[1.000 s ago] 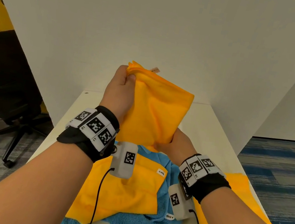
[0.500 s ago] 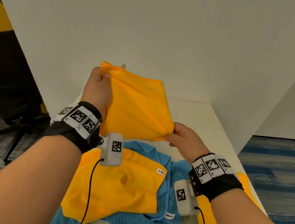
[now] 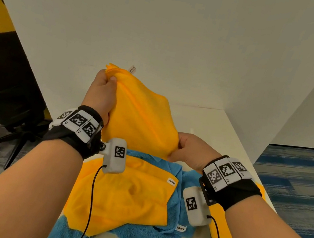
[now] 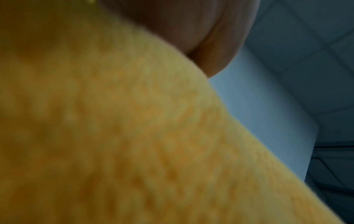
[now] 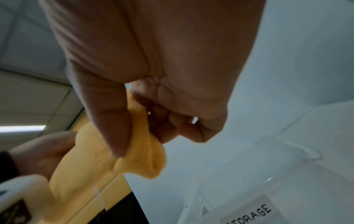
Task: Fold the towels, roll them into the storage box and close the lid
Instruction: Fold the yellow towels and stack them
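1. Held up above the white table [image 3: 239,132]: a folded orange towel [image 3: 142,116], stretched on a slant between both hands, high at far left and low at near right.
2. Left hand [image 3: 102,93]: clenched on the towel's upper far-left corner, thumb pressed over the bunched cloth; a white label [image 3: 132,69] sticking up just beyond that corner.
3. Right hand [image 3: 192,149]: pinching the towel's lower right corner; in the right wrist view, thumb [image 5: 107,115] on one side and curled fingers [image 5: 162,121] on the other, with the cloth end bulging out below.
4. Left wrist view: almost wholly filled by blurred orange towel [image 4: 134,136], with part of the hand [image 4: 191,30] at the top.
5. Below the held towel, lying flat on the table: a second orange towel [image 3: 124,196] spread over a rumpled blue towel [image 3: 153,236]; a third orange towel [image 3: 222,233] near right, partly hidden under the right wrist.
6. Storage box [image 5: 268,189]: clear plastic, labelled "STORAGE", seen only in the right wrist view, low right, beneath the right hand; lid state not discernible.
7. Far left, off the table: a black office chair [image 3: 10,94] on grey carpet.
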`<state>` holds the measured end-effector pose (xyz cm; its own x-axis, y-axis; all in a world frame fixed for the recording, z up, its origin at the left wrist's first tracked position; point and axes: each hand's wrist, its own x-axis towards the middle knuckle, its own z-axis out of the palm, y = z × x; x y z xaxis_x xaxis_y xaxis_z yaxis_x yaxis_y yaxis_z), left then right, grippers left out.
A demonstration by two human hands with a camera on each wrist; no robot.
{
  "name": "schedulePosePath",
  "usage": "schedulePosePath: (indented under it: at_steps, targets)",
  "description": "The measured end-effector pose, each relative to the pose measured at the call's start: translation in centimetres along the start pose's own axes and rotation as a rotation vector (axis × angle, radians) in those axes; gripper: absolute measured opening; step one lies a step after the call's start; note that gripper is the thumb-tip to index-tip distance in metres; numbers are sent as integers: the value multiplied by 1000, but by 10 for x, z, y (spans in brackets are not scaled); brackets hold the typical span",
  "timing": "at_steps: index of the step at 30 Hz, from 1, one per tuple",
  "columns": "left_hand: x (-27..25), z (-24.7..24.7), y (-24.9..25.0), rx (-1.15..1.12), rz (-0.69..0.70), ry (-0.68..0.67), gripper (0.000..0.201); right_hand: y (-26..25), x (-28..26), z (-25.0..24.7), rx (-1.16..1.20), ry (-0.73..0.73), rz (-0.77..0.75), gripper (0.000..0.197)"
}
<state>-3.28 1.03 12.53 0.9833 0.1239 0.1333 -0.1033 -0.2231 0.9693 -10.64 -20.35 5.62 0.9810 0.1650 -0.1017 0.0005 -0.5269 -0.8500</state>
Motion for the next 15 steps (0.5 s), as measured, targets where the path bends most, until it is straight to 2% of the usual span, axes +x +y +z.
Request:
schedulePosePath:
  at_steps: [2, 4, 8, 10, 12, 14, 15]
  targets:
    - [1, -1, 1, 14, 2, 7, 15, -3, -1, 1, -97, 29, -23, 32]
    - [2, -1, 3, 42, 17, 25, 14, -4, -3, 2, -79, 38, -55, 40]
    - [3, -2, 4, 62, 20, 54, 14, -3, -7, 3, 268, -68, -36, 50]
    - [3, 0, 3, 63, 6, 59, 14, -6, -8, 3, 290, -122, 3, 54]
    - [2, 1, 2, 51, -14, 54, 13, -8, -9, 3, 266, -120, 27, 44]
    - [3, 2, 1, 44, -29, 48, 13, -9, -9, 2, 314, -41, 1, 28]
    - [4, 2, 0, 30, -35, 49, 14, -8, -8, 2, 355, 8, -25, 26]
